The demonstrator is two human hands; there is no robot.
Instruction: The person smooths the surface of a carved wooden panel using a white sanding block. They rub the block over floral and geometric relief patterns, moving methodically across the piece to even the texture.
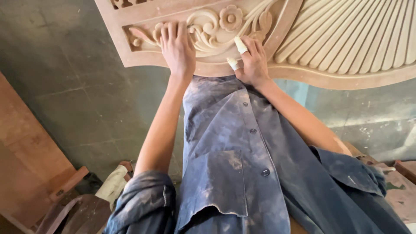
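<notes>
A carved wooden panel (303,43) fills the top of the frame from upper centre to the right edge, pale and unfinished. Its left part holds a recessed rectangle with a scroll (206,32) and a flower (230,18) cut in relief; its right part is a fan of raised ribs (355,34) inside a curved border. The left hand (177,47) lies flat on the scrollwork at upper centre, palm down, fingers stretched out and slightly spread over the carving, holding nothing. The right hand (253,60) sits just to the right of it at the lower edge of the recessed rectangle, fingers loosely bent against the wood; two of them are wrapped in pale tape (240,44), one wrapped tip touching the carved leaf near the flower, the other lying on the panel's lower border. Whether this hand pinches anything small against the wood cannot be told. Both forearms run down from the hands toward the bottom of the frame, sleeves rolled at the elbows. Between them hangs a dusty blue buttoned shirt (234,164), filling the lower centre. Behind is a grey tiled floor (78,78), with brown boards (26,151) at the left edge and a pale cloth roll (113,184) at lower left.
</notes>
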